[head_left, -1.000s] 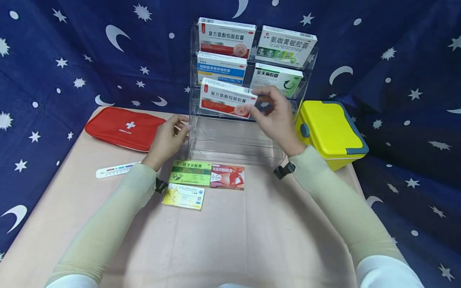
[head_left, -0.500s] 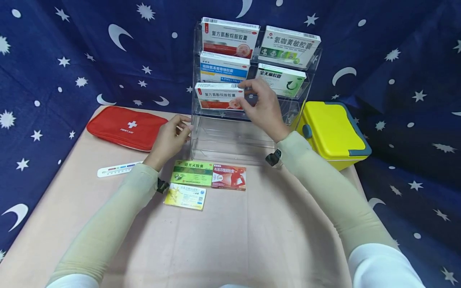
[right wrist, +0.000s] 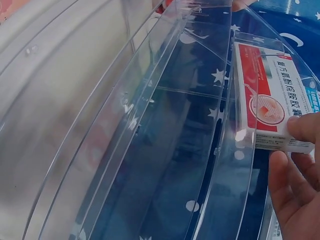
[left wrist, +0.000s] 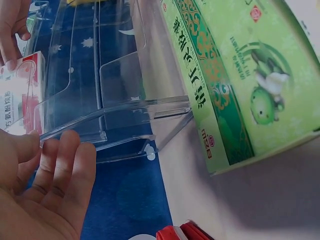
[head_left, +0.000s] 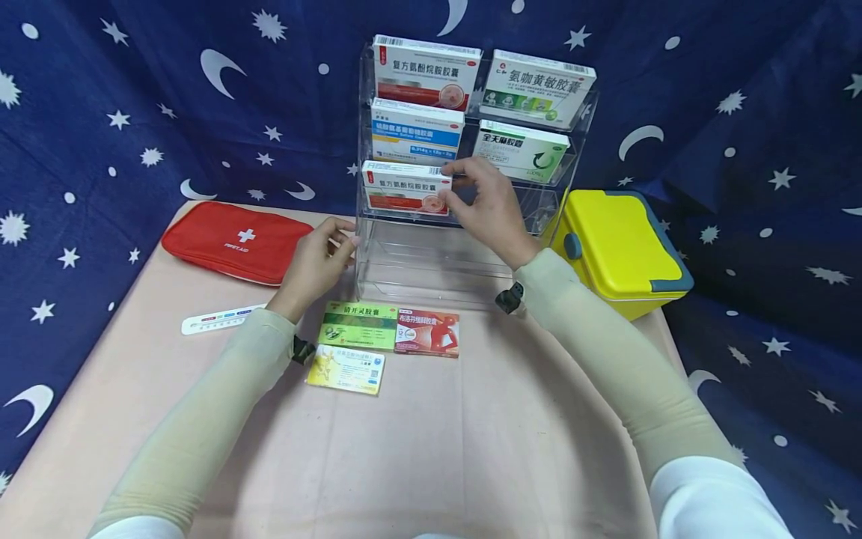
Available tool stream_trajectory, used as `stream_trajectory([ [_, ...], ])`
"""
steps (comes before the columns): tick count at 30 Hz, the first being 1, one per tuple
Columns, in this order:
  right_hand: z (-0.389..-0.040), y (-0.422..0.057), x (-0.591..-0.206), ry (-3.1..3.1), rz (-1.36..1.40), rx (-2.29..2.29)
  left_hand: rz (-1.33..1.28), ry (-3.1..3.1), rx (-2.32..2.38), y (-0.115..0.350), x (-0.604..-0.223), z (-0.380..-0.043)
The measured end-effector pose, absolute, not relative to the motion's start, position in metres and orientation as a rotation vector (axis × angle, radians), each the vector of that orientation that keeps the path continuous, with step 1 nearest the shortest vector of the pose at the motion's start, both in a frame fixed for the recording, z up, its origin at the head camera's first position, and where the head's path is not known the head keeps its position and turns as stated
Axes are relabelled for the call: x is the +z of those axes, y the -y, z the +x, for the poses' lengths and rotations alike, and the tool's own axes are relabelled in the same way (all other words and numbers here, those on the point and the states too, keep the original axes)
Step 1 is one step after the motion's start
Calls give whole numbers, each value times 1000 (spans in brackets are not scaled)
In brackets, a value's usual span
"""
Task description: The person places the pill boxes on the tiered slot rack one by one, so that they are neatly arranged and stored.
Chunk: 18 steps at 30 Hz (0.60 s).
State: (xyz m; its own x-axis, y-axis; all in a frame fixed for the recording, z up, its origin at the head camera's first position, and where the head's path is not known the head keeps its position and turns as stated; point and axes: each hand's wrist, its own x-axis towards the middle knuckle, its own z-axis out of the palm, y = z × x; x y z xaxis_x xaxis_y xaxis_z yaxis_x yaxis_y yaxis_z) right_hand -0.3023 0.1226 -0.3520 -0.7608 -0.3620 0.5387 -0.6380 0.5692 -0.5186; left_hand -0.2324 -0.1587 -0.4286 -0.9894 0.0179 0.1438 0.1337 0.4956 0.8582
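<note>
My right hand (head_left: 491, 209) pinches the right end of a red-and-white medicine box (head_left: 404, 189) between thumb and fingers. This box stands in the left part of the third tier of a clear acrylic display rack (head_left: 438, 258); in the right wrist view the medicine box (right wrist: 260, 100) shows behind the tier's clear front lip. At the rack's left side, my left hand (head_left: 319, 258) grips the edge, its thumb and fingers on either side of the clear panel in the left wrist view. Higher up sit another red-and-white box (head_left: 426, 75), a blue-and-white box (head_left: 416, 133) and two green-and-white boxes (head_left: 537, 88).
Before the rack lie a green box (head_left: 358, 326), a red box (head_left: 427, 333) and a yellow-and-white box (head_left: 346, 369). A red first-aid pouch (head_left: 236, 241) and a white thermometer card (head_left: 214, 320) are on the left. A yellow case (head_left: 619, 243) stands right of the rack.
My right hand has brought the red-and-white medicine box left and slightly down into the third tier. The left hand stays at the rack's edge.
</note>
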Motion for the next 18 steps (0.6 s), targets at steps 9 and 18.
stream_trajectory([
  [9,-304,-123,-353,2442,814,978,-124,2632,-1502,159,-429,-233],
  [18,-281,-136,-363,2371,749,985,-127,2632,-1502,159,-429,-232],
])
